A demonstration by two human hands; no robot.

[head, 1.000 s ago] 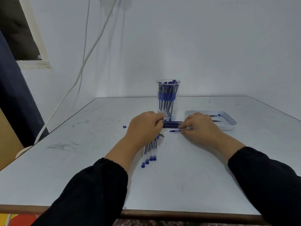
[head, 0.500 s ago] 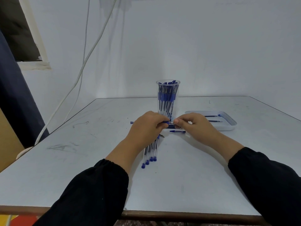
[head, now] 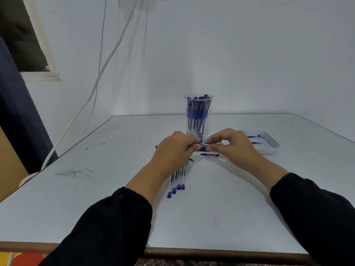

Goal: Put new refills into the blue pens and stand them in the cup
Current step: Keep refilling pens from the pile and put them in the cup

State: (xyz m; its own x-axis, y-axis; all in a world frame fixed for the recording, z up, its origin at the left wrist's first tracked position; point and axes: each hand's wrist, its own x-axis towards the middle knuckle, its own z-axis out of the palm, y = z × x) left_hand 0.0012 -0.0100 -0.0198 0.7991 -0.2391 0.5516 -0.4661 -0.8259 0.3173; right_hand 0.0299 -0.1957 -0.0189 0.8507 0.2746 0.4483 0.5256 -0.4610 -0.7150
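Observation:
A clear plastic cup (head: 198,112) holding several blue pens stands upright at the table's middle. Just in front of it my left hand (head: 175,150) grips a blue pen (head: 199,144) held sideways, its far end poking out left of the hand. My right hand (head: 232,145) pinches the pen's tip end, fingertips meeting the left thumb. Several clear pens with blue end caps (head: 177,179) lie side by side under my left wrist. A small blue pen cap (head: 209,154) lies on the table below my right hand. A dark bundle of refills behind the fingers is mostly hidden.
A white shallow tray (head: 269,148) with a few blue pen parts sits to the right of the cup. White cables (head: 99,77) hang down the wall at left. The table's brown front edge (head: 211,254) is close to me.
My right hand left the table and came up to the left hand, pinching the pen's tip. Both hands now hold the pen slightly higher, in front of the cup.

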